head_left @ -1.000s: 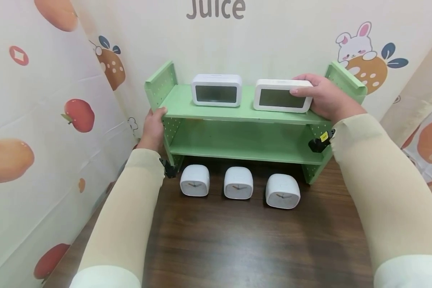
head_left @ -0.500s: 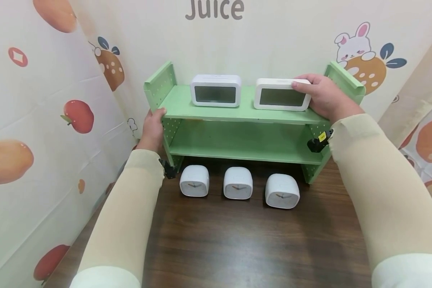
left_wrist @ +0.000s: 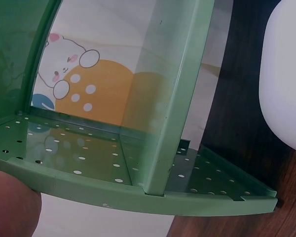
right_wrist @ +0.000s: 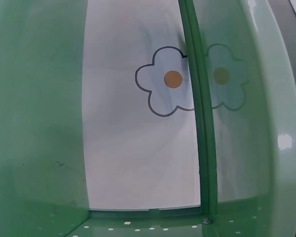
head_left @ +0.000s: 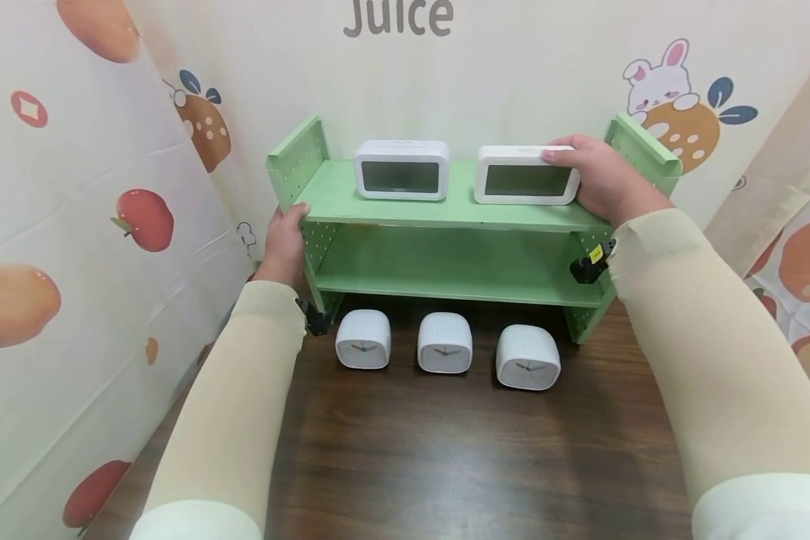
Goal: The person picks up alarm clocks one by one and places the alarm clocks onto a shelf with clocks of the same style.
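A white rectangular digital clock (head_left: pixel 526 180) with a dark display stands upright on the right of the green rack's (head_left: pixel 455 259) top shelf. My right hand (head_left: pixel 604 180) holds its right end, thumb at the upper front edge; the other fingers are mostly hidden behind it. A matching digital clock (head_left: pixel 401 176) stands farther left on the same shelf. At the rack's left side my left hand (head_left: pixel 285 244) grips the upright panel, thumb over the top shelf's corner. The left wrist view shows a bit of that hand beside the perforated panel (left_wrist: pixel 89 190).
Three white rounded analog clocks (head_left: pixel 364 339) (head_left: pixel 445 343) (head_left: pixel 528 357) stand in a row on the dark wooden table (head_left: pixel 472 457), along the rack's front. A printed curtain (head_left: pixel 513 75) hangs close behind the rack and along the left.
The right-hand digital clock's right end has turned back, so it stands straighter along the shelf. My right thumb has moved up from its front face to its upper edge. My left hand stays put.
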A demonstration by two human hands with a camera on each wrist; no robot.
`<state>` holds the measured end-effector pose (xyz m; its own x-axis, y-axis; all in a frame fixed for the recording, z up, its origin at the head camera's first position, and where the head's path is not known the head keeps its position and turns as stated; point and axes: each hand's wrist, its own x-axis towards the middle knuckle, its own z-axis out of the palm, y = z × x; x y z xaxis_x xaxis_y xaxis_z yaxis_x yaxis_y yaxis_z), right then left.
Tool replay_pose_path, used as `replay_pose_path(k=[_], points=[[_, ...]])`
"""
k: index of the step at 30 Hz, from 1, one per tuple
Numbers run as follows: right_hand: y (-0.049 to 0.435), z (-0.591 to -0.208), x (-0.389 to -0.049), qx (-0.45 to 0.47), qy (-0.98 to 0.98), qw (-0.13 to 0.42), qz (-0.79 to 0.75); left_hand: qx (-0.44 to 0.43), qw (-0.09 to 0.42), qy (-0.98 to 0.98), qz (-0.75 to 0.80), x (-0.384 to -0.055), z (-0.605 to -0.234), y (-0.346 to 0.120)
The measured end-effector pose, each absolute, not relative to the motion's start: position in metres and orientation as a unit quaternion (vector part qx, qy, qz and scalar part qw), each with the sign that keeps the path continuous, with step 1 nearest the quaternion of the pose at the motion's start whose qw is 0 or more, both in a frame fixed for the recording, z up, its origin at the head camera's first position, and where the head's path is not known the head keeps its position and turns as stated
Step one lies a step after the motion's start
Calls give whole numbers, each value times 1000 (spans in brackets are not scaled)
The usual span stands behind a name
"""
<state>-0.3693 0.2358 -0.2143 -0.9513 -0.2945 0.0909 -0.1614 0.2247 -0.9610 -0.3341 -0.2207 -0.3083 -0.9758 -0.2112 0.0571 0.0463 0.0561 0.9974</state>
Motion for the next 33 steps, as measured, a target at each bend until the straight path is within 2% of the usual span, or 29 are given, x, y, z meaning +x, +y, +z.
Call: replay_pose_path(k=[18, 26, 33], points=[[237, -213, -364, -114, 823, 18, -556, 46, 86, -710, -698, -332, -311, -218], [238, -208, -348, -42, 841, -48, -537, 53, 87, -713, -694, -335, -312, -219], [234, -212, -319, -57, 840, -164, -515, 36, 110, -706, -698, -337, -312, -221]])
